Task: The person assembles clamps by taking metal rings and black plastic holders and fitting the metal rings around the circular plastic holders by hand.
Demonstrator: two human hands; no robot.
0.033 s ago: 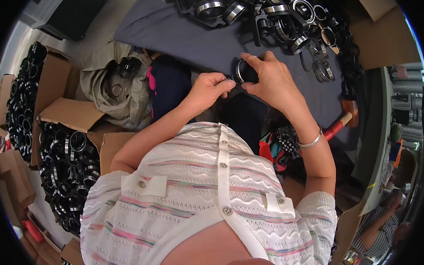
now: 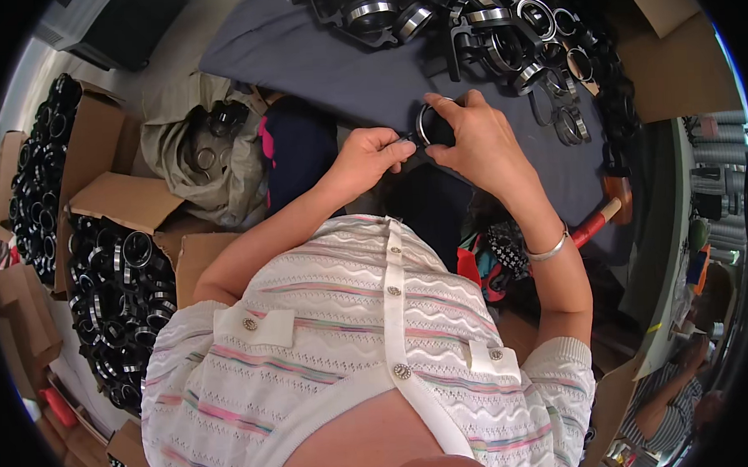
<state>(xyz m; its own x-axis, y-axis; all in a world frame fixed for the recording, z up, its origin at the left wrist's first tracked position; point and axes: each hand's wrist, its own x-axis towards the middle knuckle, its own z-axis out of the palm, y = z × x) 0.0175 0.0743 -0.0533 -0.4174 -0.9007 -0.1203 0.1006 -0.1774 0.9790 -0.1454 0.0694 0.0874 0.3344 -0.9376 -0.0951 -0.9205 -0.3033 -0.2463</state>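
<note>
Nothing has moved since the earlier frame: the left hand and right hand both still grip the black metal-rimmed ring over the grey-covered counter, so work on it continues.

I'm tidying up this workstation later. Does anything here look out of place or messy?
Mostly orderly. The black and metal ring parts lie in a loose jumbled heap on the grey cloth, and a few rings sit in a crumpled khaki bag instead of the cardboard boxes. Nothing looks damaged.
</note>
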